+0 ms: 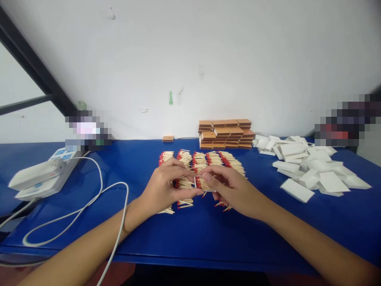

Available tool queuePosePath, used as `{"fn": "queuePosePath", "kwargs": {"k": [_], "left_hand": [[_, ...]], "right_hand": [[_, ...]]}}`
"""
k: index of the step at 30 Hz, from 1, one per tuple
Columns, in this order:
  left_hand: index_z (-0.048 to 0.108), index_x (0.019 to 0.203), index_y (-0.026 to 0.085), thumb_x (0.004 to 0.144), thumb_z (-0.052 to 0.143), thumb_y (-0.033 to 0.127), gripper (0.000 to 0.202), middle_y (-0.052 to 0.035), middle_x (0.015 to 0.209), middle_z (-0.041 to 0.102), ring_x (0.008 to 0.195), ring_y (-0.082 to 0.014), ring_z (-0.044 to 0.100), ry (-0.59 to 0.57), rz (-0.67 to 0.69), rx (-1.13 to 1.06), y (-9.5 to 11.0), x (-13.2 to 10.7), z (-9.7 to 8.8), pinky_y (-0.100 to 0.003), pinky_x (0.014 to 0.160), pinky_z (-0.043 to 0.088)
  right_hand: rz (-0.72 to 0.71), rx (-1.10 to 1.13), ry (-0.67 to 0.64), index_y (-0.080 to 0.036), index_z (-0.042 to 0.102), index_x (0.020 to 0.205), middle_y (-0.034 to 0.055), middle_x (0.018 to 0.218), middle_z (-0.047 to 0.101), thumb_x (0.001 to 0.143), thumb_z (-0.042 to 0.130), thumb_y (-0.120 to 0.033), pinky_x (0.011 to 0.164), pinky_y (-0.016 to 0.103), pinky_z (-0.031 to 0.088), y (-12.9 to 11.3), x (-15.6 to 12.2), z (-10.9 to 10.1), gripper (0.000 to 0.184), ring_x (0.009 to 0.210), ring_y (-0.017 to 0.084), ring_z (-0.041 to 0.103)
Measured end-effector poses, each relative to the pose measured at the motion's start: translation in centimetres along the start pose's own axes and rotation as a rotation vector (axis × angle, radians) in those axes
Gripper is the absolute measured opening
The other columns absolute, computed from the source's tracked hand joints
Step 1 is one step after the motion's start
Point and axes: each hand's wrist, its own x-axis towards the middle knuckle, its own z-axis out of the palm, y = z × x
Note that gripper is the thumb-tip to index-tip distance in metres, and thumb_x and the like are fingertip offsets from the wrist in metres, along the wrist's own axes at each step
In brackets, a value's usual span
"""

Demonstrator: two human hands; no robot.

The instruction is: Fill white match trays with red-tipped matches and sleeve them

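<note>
Between my two hands is a small white matchbox tray (195,182) with red-tipped matches (205,185) lying in it. My left hand (168,182) pinches the tray's left end between thumb and fingers. On the other side, my right hand (230,188) is closed on the right end, its thumb over the matches. Beneath and behind the hands, loose matches (235,161) lie in several rows on the blue table (190,238). My hands hide part of these rows.
Brown matchboxes (226,133) are stacked by the wall, with a single matchbox (168,139) to their left. White empty trays (306,163) are heaped at the right. A power strip (49,174) stands at the left, and a white cable (126,198) crosses over my left forearm.
</note>
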Motion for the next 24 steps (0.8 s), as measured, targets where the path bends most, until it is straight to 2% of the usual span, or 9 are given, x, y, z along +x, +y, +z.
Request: {"fn": "queuePosePath", "kwargs": {"k": [5, 12, 19, 24], "left_hand": [[0.077, 0.096, 0.018, 0.076, 0.092, 0.037, 0.031, -0.0048, 0.086, 0.075, 0.088, -0.0188, 0.064, 0.002, -0.027, -0.003, -0.05, -0.04, -0.13, -0.03, 0.076, 0.054], [0.078, 0.097, 0.019, 0.077, 0.091, 0.036, 0.029, -0.0052, 0.087, 0.075, 0.087, -0.0191, 0.064, 0.007, -0.03, 0.006, -0.02, 0.0, -0.16, -0.031, 0.075, 0.054], [0.078, 0.095, 0.018, 0.077, 0.092, 0.037, 0.03, -0.0053, 0.085, 0.076, 0.086, -0.0192, 0.064, 0.015, -0.009, 0.018, -0.12, 0.02, -0.14, -0.032, 0.076, 0.055], [0.078, 0.098, 0.018, 0.077, 0.091, 0.038, 0.032, -0.0065, 0.086, 0.076, 0.087, -0.0202, 0.066, -0.006, 0.024, 0.03, -0.12, 0.04, -0.09, -0.031, 0.074, 0.056]], "right_hand": [[0.093, 0.022, -0.003, -0.021, 0.064, 0.123, -0.0035, 0.064, 0.059, 0.096, 0.06, -0.065, 0.045, 0.023, 0.043, 0.16, 0.02, -0.05, 0.052, 0.047, 0.011, 0.051], [0.114, 0.055, -0.035, -0.022, 0.063, 0.127, -0.0041, 0.065, 0.06, 0.095, 0.061, -0.064, 0.045, 0.023, 0.043, 0.4, -0.04, -0.16, 0.053, 0.046, 0.01, 0.051], [0.093, 0.036, 0.02, -0.022, 0.063, 0.124, -0.0031, 0.068, 0.06, 0.094, 0.063, -0.063, 0.046, 0.023, 0.046, 0.17, -0.03, -0.04, 0.05, 0.051, 0.012, 0.054], [-0.041, -0.101, 0.078, -0.022, 0.071, 0.107, -0.002, 0.073, 0.06, 0.092, 0.07, -0.051, 0.051, 0.025, 0.048, 0.4, -0.02, -0.03, 0.033, 0.056, 0.012, 0.053]]}}
